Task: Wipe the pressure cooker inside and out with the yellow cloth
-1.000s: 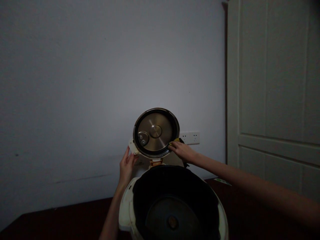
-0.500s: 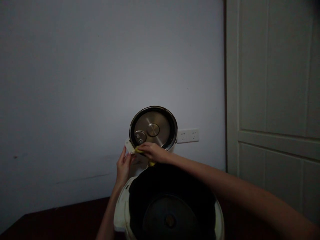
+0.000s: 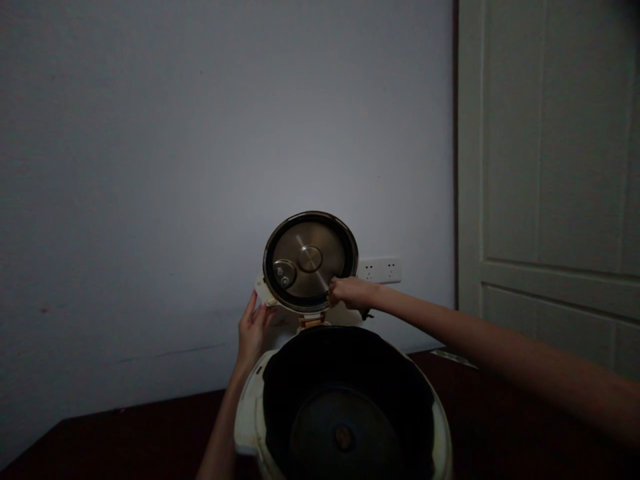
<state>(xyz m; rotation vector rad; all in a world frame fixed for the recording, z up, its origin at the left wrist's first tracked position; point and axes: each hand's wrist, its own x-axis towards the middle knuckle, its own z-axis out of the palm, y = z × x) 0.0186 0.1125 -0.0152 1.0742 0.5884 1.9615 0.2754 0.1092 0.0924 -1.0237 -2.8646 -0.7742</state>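
Observation:
A white electric pressure cooker (image 3: 246, 420) with a dark, hollow inside stands in front of me. Its round lid (image 3: 320, 237), metal on the inner face with a black seal, is raised against the wall on a hinge (image 3: 313, 321). At the lid's lower left, my left hand (image 3: 253, 327) grips the white tab (image 3: 263, 290) on the rim. My right hand (image 3: 350, 293) is closed at the lid's lower right edge, pressing a yellow cloth (image 3: 331, 297) there; most of the cloth is hidden by the fingers.
A white double wall socket (image 3: 383, 269) sits just right of the lid. The cooker rests on a dark red table (image 3: 150, 440) against a pale wall (image 3: 150, 167). A light-coloured panelled door (image 3: 560, 167) is at the right. Some flat, pale item (image 3: 453, 359) lies near the table's back edge.
My right hand has moved right along the lid's lower rim with the yellow cloth, from beside the white tab to the lower right. My left hand keeps its hold on the tab.

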